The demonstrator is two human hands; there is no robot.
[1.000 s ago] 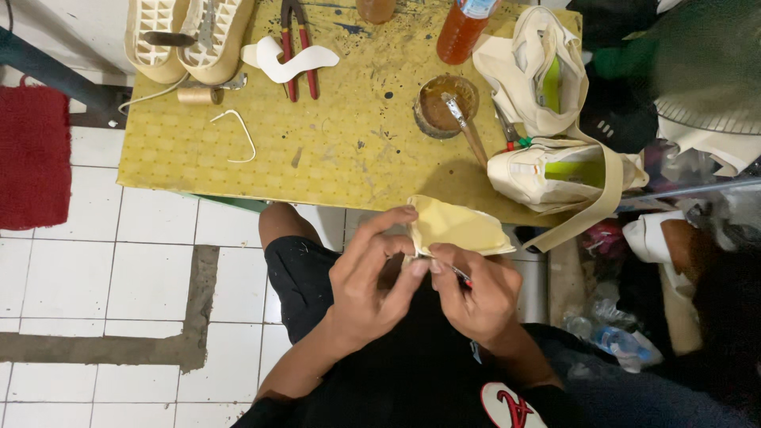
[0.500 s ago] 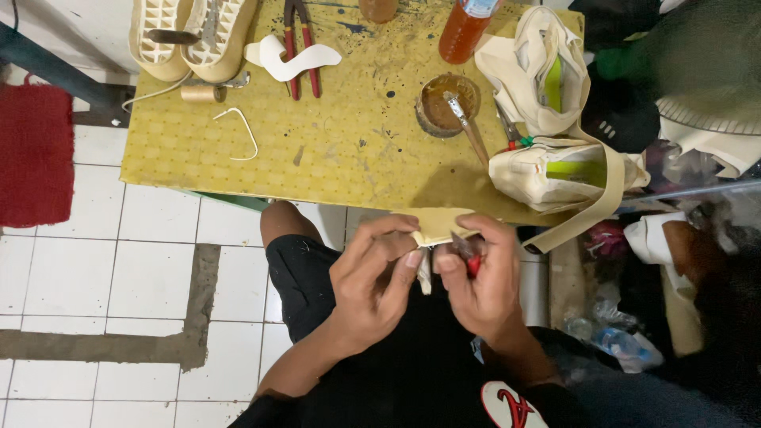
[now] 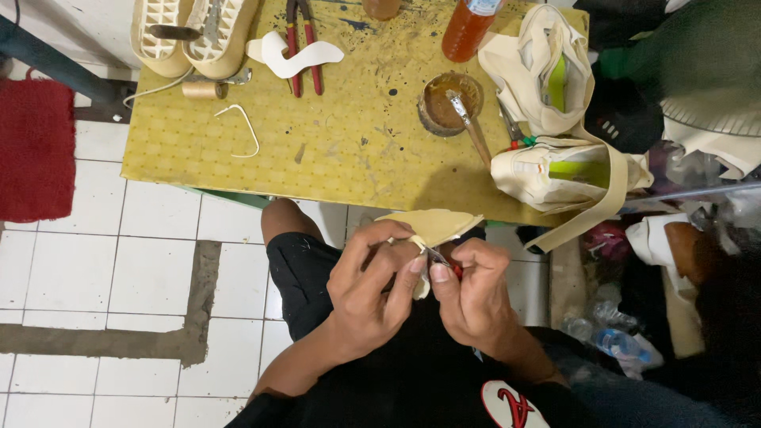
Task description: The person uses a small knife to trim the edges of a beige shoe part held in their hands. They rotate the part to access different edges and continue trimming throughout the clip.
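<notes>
My left hand point(image 3: 372, 285) pinches the cream shoe piece point(image 3: 432, 226) over my lap, just below the tabletop point(image 3: 317, 150) edge; my right hand point(image 3: 472, 297) is closed on a small red-handled blade point(image 3: 441, 258) at its edge. With fingertips this close, a slip could nick my thumb or tear the piece

Cream leather piece point(image 3: 434, 224), folded, held above lap at table edge.
</notes>
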